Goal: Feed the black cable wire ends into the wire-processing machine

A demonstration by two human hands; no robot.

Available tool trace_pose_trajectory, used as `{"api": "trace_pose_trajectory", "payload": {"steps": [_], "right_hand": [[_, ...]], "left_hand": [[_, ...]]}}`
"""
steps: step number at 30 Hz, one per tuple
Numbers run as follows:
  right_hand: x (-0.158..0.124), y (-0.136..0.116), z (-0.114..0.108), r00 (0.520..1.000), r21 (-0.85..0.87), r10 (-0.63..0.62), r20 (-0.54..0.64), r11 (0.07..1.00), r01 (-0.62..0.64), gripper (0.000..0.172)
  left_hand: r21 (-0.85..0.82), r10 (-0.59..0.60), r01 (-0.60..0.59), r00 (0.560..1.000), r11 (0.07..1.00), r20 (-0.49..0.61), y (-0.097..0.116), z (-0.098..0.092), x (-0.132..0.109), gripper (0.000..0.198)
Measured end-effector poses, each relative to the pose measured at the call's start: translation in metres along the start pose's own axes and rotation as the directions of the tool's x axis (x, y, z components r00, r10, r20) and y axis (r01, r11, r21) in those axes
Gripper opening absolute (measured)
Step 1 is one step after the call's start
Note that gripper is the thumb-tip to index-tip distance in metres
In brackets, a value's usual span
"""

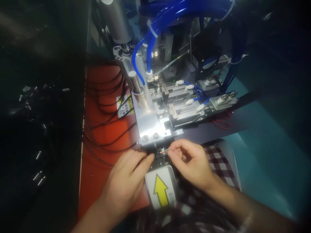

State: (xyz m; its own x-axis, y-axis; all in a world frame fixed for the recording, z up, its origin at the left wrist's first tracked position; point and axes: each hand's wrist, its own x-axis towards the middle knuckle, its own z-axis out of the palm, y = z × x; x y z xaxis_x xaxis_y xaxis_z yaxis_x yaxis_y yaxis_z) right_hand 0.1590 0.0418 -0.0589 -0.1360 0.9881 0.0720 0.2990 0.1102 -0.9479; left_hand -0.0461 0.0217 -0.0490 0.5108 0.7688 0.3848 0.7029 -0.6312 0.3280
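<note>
My left hand (pixel 127 176) rests on the orange surface, its fingers pressed together on a small black cable end (pixel 158 156) at the front of a metal machine. My right hand (pixel 191 163) comes in from the right and pinches the short coloured wire tips (pixel 164 150) sticking out of that cable end. Both hands meet just below the shiny metal plate (pixel 149 124) of the machine. Directly under them lies a white plate with a yellow arrow (pixel 160 190) that points up toward the machine.
Blue air hoses (pixel 155 29) loop over the machine and silver cylinders (pixel 134 81) stand on it. Several thin black cables (pixel 104 106) lie on the orange surface (pixel 97 168) at left. A yellow warning label (pixel 124 106) sits nearby. Checked cloth (pixel 220 163) lies under my right arm.
</note>
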Motion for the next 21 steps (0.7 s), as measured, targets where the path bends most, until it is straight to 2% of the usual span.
{"api": "trace_pose_trajectory", "payload": {"steps": [4, 11, 16, 21], "right_hand": [[-0.0004, 0.0003, 0.0009, 0.998, -0.035, -0.054, -0.032, 0.998, 0.053, 0.007], [-0.0019, 0.0007, 0.0006, 0.991, -0.061, -0.126, -0.034, 0.990, 0.124, 0.007], [-0.0039, 0.0021, -0.0003, 0.988, -0.093, -0.138, -0.075, 0.987, 0.131, 0.007], [-0.0049, 0.0019, 0.0003, 0.982, -0.107, -0.183, -0.046, 0.978, 0.178, 0.008]], "left_hand": [[0.018, 0.021, -0.021, 0.999, 1.000, 0.026, 0.0012, -0.0036, 0.0031, 0.028], [0.024, -0.011, 0.011, 1.000, 1.000, -0.016, 0.0011, -0.0004, -0.0006, 0.028], [0.025, 0.012, -0.012, 1.000, 1.000, 0.006, 0.0022, -0.0034, 0.0022, 0.028], [0.037, 0.022, -0.022, 1.000, 0.999, -0.002, 0.0027, -0.0053, 0.0056, 0.026]]}}
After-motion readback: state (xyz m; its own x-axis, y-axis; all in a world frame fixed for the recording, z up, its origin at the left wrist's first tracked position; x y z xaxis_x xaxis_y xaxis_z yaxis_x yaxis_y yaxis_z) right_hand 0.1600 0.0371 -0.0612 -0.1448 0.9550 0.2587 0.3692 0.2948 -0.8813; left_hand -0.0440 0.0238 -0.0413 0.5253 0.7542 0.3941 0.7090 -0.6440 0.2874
